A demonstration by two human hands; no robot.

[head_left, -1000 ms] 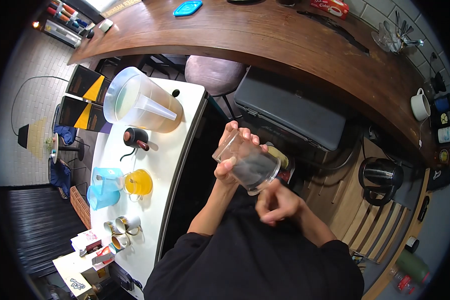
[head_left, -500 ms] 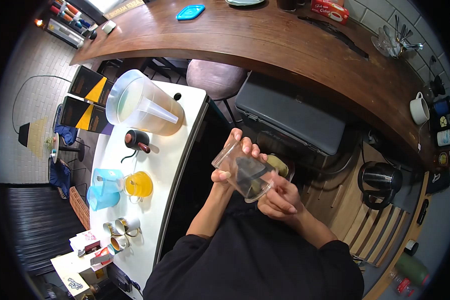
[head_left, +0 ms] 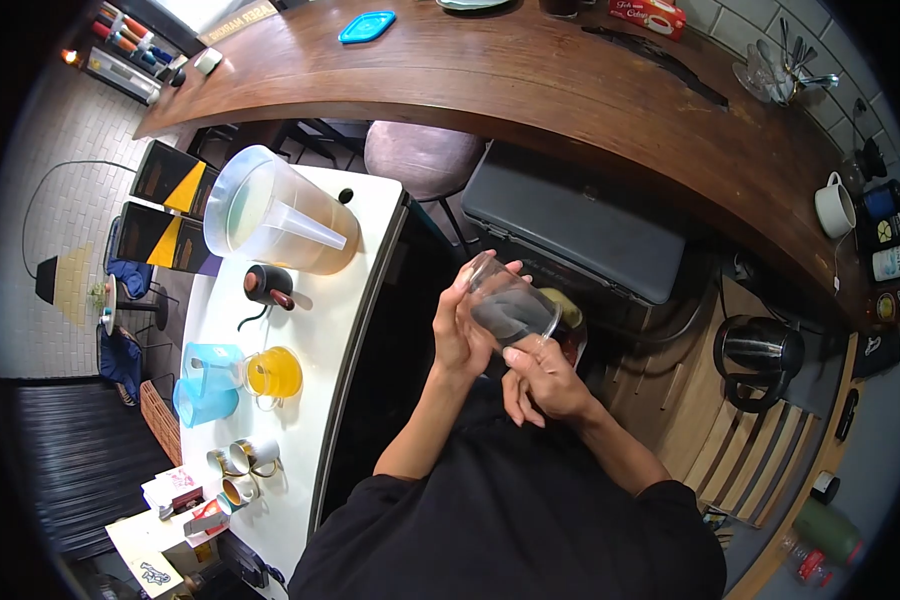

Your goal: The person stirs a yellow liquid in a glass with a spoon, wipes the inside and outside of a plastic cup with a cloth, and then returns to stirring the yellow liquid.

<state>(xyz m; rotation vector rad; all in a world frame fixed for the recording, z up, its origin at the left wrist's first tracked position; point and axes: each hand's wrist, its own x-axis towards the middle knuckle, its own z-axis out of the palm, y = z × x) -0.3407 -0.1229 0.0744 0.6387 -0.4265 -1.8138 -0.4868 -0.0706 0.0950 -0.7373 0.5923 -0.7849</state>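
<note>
A clear see-through cup (head_left: 513,308) is held tilted in front of my chest, and I see nothing inside it. My left hand (head_left: 460,325) wraps round its left side, with some fingertips showing beyond the far edge. At the lower right end, my right hand (head_left: 550,382) grips the cup near its rim, thumb on the near side and the other fingers curled below. Just behind the cup is a yellowish-green item (head_left: 566,306), partly hidden by the cup and my hand.
Left, a white table (head_left: 315,400) bears a large plastic jug (head_left: 280,215), a blue pitcher (head_left: 210,365), a glass of orange liquid (head_left: 274,373) and several mugs (head_left: 255,456). Ahead are a dark case (head_left: 575,215) and a wooden counter (head_left: 450,75). A black kettle (head_left: 760,355) stands right.
The cup has turned in my hands and shifted slightly right and up. My left hand has moved lower along its side, and my right hand has changed its hold at the rim.
</note>
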